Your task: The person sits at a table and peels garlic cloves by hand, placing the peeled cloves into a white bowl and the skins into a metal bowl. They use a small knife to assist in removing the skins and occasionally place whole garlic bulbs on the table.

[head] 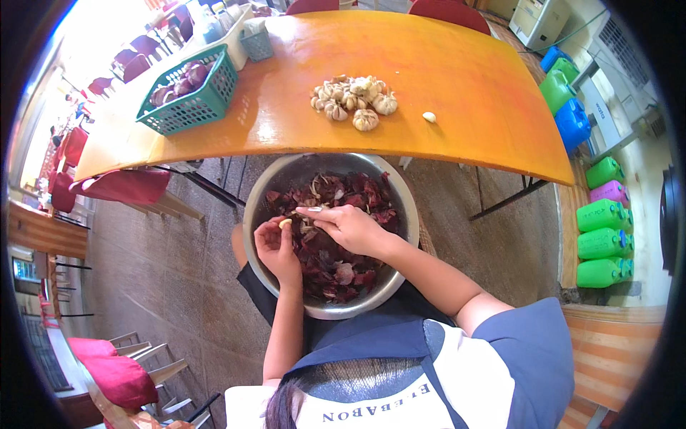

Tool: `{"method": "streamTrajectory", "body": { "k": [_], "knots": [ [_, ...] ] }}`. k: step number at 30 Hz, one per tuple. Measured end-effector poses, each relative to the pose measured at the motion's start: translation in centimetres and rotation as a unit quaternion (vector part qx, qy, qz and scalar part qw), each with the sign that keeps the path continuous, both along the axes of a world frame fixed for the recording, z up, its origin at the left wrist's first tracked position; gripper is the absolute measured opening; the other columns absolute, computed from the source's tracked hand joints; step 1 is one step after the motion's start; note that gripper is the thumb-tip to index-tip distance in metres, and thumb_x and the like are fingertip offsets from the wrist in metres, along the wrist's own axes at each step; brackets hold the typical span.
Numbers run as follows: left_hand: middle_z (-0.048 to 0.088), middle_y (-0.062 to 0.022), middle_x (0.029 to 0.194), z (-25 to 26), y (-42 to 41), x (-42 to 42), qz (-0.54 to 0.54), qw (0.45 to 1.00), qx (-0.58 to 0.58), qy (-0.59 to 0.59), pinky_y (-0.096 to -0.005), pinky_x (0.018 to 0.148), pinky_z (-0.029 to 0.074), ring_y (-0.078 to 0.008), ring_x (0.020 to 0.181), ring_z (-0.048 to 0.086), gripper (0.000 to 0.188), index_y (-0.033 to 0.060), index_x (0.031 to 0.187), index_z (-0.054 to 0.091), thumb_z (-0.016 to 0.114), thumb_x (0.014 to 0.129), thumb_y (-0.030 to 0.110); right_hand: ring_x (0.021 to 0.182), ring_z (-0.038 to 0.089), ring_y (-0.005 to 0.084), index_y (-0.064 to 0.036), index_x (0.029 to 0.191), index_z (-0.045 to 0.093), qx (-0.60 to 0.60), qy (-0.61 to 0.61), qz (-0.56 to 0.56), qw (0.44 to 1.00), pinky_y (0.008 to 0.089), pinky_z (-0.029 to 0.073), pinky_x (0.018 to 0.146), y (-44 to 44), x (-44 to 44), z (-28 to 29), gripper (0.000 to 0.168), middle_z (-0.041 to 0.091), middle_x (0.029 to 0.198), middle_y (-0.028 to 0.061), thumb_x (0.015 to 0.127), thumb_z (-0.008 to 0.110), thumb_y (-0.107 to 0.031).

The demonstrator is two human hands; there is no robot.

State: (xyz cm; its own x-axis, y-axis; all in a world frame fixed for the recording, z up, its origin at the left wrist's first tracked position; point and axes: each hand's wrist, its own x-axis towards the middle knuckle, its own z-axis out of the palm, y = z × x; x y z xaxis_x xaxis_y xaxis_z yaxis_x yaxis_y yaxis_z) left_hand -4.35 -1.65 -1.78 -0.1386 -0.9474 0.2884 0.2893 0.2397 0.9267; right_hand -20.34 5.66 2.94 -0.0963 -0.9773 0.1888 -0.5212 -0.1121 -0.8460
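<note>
My left hand (276,248) pinches a pale garlic clove (285,223) between thumb and fingers, over the left side of a wide steel basin (330,312). Just right of it, my right hand (351,228) grips what looks like a small knife (315,209); a short shiny part shows by the index finger and the rest is hidden. The basin rests on my lap and holds dark red onion skins (343,273) mixed with pale garlic peel (321,185).
On the orange table (455,69) lie a heap of garlic bulbs (351,96) and a single peeled clove (429,117). At its left stands a green plastic basket (187,107) of red onions (185,80). Red-covered chairs (126,187) are at left, green jerrycans (600,244) along the right wall.
</note>
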Motion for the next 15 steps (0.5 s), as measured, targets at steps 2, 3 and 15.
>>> {"method": "streamTrajectory", "body": {
  "k": [2, 3, 15],
  "knots": [
    [0.062, -0.0107, 0.108, 0.4, 0.2, -0.1, 0.002, 1.0, 0.005, -0.005, -0.0267, 0.088, 0.047, -0.0142, 0.098, 0.058, 0.016, 0.0009, 0.104, 0.053, 0.06, 0.091, -0.003, 0.09, 0.064, 0.0387, -0.02, 0.127, 0.059, 0.031, 0.048, -0.006, 0.998, 0.0473, 0.052, 0.079, 0.4, -0.1, -0.8, 0.035, 0.066, 0.099, 0.0212, 0.094, 0.052, -0.028],
    [0.062, -0.0114, 0.108, 0.8, 0.2, -0.2, 0.003, 1.0, 0.003, -0.014, -0.0261, 0.088, 0.047, -0.0143, 0.098, 0.059, 0.016, 0.0003, 0.103, 0.054, 0.061, 0.09, -0.003, 0.089, 0.064, 0.0388, -0.018, 0.126, 0.06, 0.043, 0.073, -0.007, 0.996, 0.0476, 0.052, 0.078, 0.3, -0.1, -0.8, 0.035, 0.066, 0.097, 0.0215, 0.095, 0.051, -0.029],
    [0.066, -0.0099, 0.091, 10.8, -1.7, -11.0, -0.181, 0.918, -0.269, -0.23, -0.0282, 0.073, 0.055, -0.0168, 0.086, 0.067, 0.02, 0.0013, 0.096, 0.063, 0.07, 0.077, -0.002, 0.087, 0.065, 0.0371, -0.004, 0.107, 0.064, 0.145, 0.155, 0.02, 0.977, 0.0472, 0.053, 0.078, 0.6, 0.2, 0.9, 0.035, 0.064, 0.102, 0.0198, 0.093, 0.053, -0.034]
  ]
}}
